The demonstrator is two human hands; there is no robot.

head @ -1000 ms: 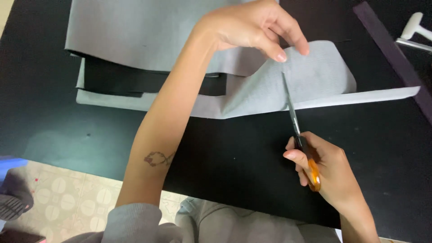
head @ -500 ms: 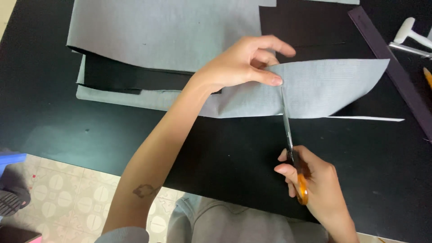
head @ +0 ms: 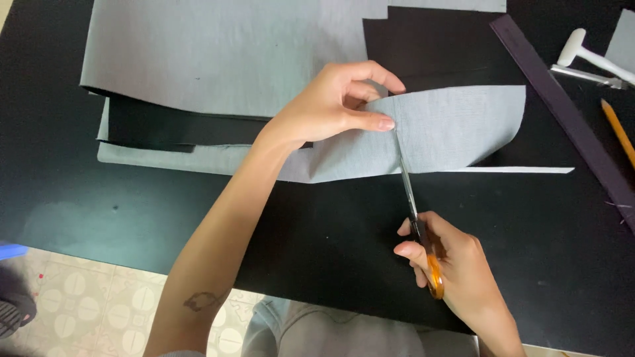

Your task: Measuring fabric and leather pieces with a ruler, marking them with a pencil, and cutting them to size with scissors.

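The left hand [head: 331, 102] pinches the grey cloth [head: 450, 135] on the black table [head: 132, 205]. Just right of its thumb, scissors [head: 413, 211] cut upward, gripped by the right hand [head: 456, 264]. Farther right lie a ruler [head: 569, 119] and pencil [head: 618, 129].

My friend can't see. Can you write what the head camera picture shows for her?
A right hand cuts grey cloth with orange-handled scissors while the left hand pinches the cloth beside the blades. The cloth lies on a black table, with a dark ruler, a pencil and a white tool at the right.
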